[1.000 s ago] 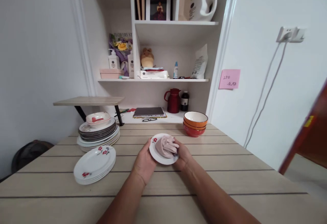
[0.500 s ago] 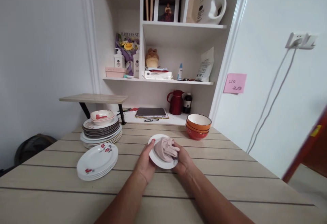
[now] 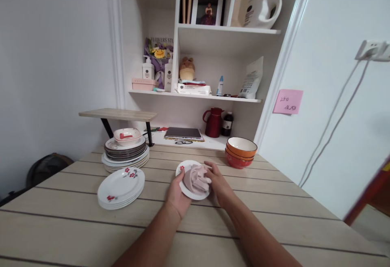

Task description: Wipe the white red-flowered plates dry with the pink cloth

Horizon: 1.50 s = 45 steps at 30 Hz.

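Planked tabletop (image 3: pixel 298 202) lies beneath the small plate (image 3: pixel 196 197), its rim gripped by the left hand (image 3: pixel 179 197). On the plate, the bunched cloth (image 3: pixel 196 179) looks light, soft, best pinched by a fold; no clear long axis, folds fanning rightward. At the plate's right, the right hand (image 3: pixel 219 184) half-curls, grip unclear.

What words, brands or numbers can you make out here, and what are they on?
"FLOWERS STU", cut off by the divider: the backing behind the bouquet.
"250", handwritten: the pink sticky note; the line below is unclear.
Too small or blurred: the print on the pump bottles, pink box, white pouch, white jug and dark bottle.
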Motion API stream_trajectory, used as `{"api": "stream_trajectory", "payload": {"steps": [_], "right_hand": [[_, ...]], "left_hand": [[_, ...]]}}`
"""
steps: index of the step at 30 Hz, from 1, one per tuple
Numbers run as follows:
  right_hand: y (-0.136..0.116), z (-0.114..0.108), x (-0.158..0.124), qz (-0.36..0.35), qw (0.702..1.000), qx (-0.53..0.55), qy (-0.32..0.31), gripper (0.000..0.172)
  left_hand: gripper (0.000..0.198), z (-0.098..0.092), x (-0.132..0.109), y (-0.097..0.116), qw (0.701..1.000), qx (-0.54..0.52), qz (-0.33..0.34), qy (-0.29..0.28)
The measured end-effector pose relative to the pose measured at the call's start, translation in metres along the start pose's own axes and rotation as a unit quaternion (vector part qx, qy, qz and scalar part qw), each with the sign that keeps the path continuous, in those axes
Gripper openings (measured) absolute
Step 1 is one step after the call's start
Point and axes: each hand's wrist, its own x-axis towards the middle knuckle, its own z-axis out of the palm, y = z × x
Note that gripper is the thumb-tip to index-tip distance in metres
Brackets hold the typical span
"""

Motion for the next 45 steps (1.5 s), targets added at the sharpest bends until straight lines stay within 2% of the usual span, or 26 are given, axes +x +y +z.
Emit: {"api": "stream_trajectory", "payload": {"steps": [3, 5, 7, 9, 11, 13, 15, 20, 30, 34, 37, 40, 42, 45], "right_hand": [[-0.012, -0.007, -0.002, -0.05, 0.997, -0.061, 0.025, 0.055], [-0.021, -0.011, -0.006, -0.104, 0.991, -0.08, 0.009, 0.057], [-0.027, -0.012, -0.011, -0.148, 0.982, -0.106, -0.054, 0.056], [-0.028, -0.011, -0.014, -0.174, 0.96, -0.16, -0.149, 0.056], [-0.023, -0.008, -0.016, -0.211, 0.919, -0.245, -0.226, 0.06], [-0.017, -0.004, -0.016, -0.252, 0.878, -0.321, -0.249, 0.062], [-0.014, -0.002, -0.015, -0.27, 0.863, -0.357, -0.236, 0.056], [-0.014, -0.004, -0.012, -0.259, 0.888, -0.319, -0.208, 0.047], [-0.011, -0.003, -0.009, -0.285, 0.876, -0.347, -0.179, 0.056], [-0.007, -0.001, -0.007, -0.268, 0.893, -0.34, -0.122, 0.051], [-0.005, -0.004, -0.004, -0.262, 0.904, -0.334, -0.049, 0.05], [-0.005, -0.009, -0.001, -0.265, 0.903, -0.338, 0.025, 0.051], [-0.006, -0.01, 0.0, -0.265, 0.901, -0.342, 0.039, 0.05], [-0.006, -0.009, -0.001, -0.27, 0.9, -0.341, 0.02, 0.049]], "left_hand": [[0.037, -0.006, 0.006, 0.004, 0.999, -0.007, 0.015, 0.035], [0.036, -0.01, 0.008, 0.007, 0.998, -0.012, 0.023, 0.052], [0.034, -0.012, 0.01, 0.009, 0.997, -0.017, 0.028, 0.063], [0.033, -0.012, 0.01, 0.011, 0.997, -0.02, 0.031, 0.062], [0.032, -0.011, 0.008, 0.011, 0.998, -0.023, 0.035, 0.053], [0.032, -0.009, 0.007, 0.011, 0.998, -0.024, 0.036, 0.043], [0.033, -0.008, 0.006, 0.011, 0.999, -0.024, 0.032, 0.034], [0.037, -0.005, 0.002, 0.011, 1.0, -0.016, 0.006, 0.01], [0.042, -0.003, 0.0, 0.012, 1.0, -0.003, -0.001, -0.024], [0.044, -0.004, 0.001, 0.008, 0.998, 0.009, -0.018, -0.054], [0.046, -0.005, 0.002, 0.003, 0.997, 0.026, -0.032, -0.065], [0.05, -0.006, 0.003, -0.002, 0.995, 0.047, -0.052, -0.066], [0.052, -0.006, 0.004, -0.003, 0.995, 0.048, -0.059, -0.068], [0.051, -0.006, 0.004, -0.004, 0.994, 0.043, -0.065, -0.077]]}}
